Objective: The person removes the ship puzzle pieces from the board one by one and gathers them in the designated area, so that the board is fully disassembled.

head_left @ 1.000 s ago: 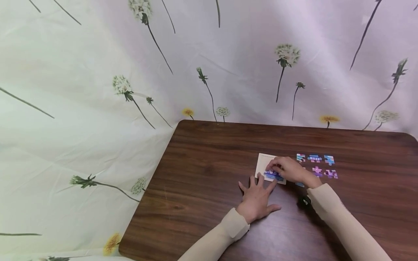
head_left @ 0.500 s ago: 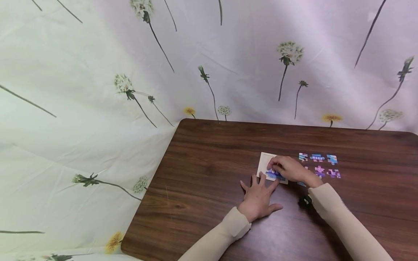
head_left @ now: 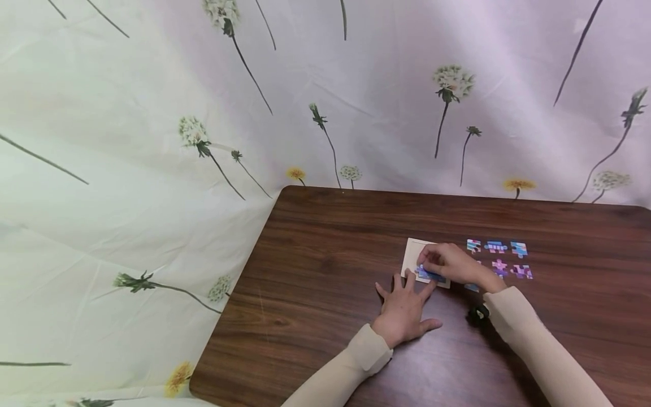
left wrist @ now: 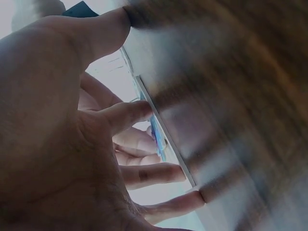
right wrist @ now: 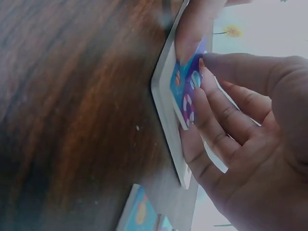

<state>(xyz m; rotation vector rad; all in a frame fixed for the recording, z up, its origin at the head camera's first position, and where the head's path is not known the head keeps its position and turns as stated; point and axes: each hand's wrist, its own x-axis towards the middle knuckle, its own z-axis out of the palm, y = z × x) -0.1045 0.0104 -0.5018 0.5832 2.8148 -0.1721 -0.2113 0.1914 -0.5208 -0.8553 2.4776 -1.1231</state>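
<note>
A pale square puzzle tray [head_left: 412,254] lies on the table, with blue and purple jigsaw pieces [head_left: 429,273] along its near side. My right hand [head_left: 454,264] reaches over it from the right. In the right wrist view, its thumb and curled fingers pinch a blue-purple jigsaw piece [right wrist: 185,94], which sits slightly tilted over the tray's rim. My left hand [head_left: 403,314] lies spread on the near side, its straight fingertips touching the tray edge. A left fingertip also presses the pieces in the right wrist view. Much of the tray is hidden under my right hand.
To the right of the tray lie several loose jigsaw pieces [head_left: 499,267], roughly in rows; some are partly covered by my right wrist. A small black object [head_left: 477,315] shows beside the right cuff. Behind the brown wooden table [head_left: 315,243] hangs a dandelion-printed cloth [head_left: 386,113].
Both hands keep nearly the same place at the tray. The right fingers have shifted slightly over the pieces. The whole head view has drifted a little, moving the scene rightward.
</note>
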